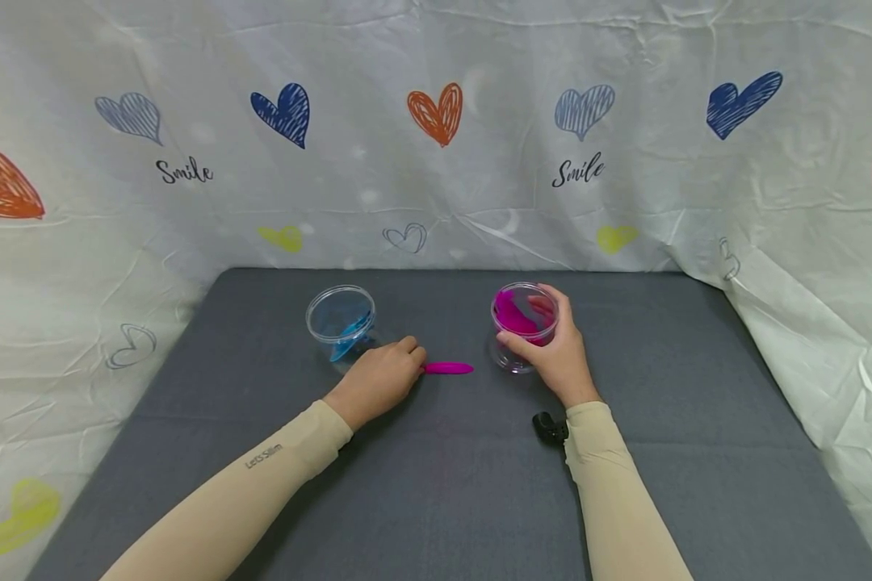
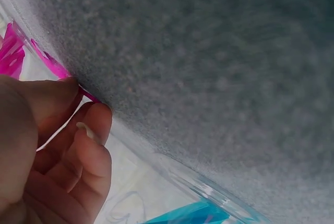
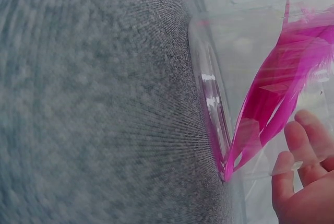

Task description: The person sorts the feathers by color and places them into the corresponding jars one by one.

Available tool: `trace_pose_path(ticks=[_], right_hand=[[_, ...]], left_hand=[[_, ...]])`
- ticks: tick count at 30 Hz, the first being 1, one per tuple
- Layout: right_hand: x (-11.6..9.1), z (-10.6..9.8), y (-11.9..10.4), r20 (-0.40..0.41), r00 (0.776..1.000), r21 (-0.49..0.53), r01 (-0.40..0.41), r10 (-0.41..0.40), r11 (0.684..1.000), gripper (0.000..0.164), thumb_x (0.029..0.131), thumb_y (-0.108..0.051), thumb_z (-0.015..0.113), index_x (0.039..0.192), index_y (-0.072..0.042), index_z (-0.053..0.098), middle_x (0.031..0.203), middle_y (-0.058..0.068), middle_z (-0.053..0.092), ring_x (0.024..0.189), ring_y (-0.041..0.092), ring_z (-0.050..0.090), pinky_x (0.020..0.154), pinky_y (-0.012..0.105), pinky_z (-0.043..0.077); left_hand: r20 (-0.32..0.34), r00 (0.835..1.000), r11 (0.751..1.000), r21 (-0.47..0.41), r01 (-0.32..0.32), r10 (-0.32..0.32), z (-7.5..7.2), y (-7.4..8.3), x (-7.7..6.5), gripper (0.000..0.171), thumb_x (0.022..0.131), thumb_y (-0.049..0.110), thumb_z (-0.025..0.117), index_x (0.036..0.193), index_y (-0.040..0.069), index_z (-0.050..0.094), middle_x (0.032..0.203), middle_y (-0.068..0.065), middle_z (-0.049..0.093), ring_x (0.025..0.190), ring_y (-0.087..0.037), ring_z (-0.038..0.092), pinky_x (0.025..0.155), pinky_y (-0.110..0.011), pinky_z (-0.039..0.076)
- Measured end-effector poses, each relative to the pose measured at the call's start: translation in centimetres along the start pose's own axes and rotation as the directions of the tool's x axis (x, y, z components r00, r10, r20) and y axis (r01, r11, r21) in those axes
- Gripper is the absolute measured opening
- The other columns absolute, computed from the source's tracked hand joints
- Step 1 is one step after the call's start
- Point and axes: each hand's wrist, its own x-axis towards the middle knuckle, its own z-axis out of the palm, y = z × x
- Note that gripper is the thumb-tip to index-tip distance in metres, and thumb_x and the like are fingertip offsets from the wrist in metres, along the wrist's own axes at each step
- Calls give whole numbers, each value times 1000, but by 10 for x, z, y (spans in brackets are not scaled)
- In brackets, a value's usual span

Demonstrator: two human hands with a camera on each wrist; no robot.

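Between finger and thumb my left hand (image 1: pixel 379 376) pinches one end of a pink feather (image 1: pixel 448 368), which points right, low over the grey cloth. The left wrist view shows the pinched feather (image 2: pixel 49 65) close to the cloth; part of it is hidden by the fingertips. At the right, my right hand (image 1: pixel 563 355) is wrapped around a clear jar (image 1: pixel 512 359), thumb on the near side and fingers behind. Inside that upright jar are pink feathers (image 3: pixel 261 98). Just behind the left hand stands another clear jar (image 1: pixel 320 316) with blue feathers (image 1: pixel 350 335) in it.
A grey cloth (image 1: pixel 436 484) covers the table. White curtain (image 1: pixel 494 48) printed with hearts hangs along the back and both sides. A small black device (image 1: pixel 549 429) sits at the right wrist.
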Motion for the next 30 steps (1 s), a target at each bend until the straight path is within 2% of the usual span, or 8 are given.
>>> trace_pose_path(ticks=[8,12,19,30], right_hand=[[1,0,-1,2,1000,6,-7,7,1000,94,84,-43,94,159,-35,39,156,-3,57,150,17,51,123,52,49],[2,0,-1,-1,1000,5,-1,1,1000,93,84,-42,93,159,-35,39,156,-4,57,150,17,51,123,51,49],[0,0,1,-1,1000,1,-6,6,1000,94,84,-42,94,159,-35,39,155,-5,58,149,16,52,122,49,51],[1,1,-1,-3,1000,-5,-1,1,1000,94,84,-43,94,160,-34,38,157,-2,57,150,18,51,122,49,50]], left_hand=[[-24,1000,1000,13,-1,1,-1,0,-1,10,106,14,69,99,7,71,90,-7,65,71,-16,63,63,-35,64],[-59,998,999,37,-8,10,-8,-1,-1,11,107,13,68,99,7,69,89,-6,63,70,-16,64,60,-34,62],[-143,988,995,88,-47,59,-34,1,2,7,105,5,68,99,4,65,88,-7,61,72,-18,65,58,-31,60],[-165,985,994,100,-31,48,-77,-4,22,9,108,7,66,99,4,63,88,-7,59,70,-19,61,50,-30,52]])
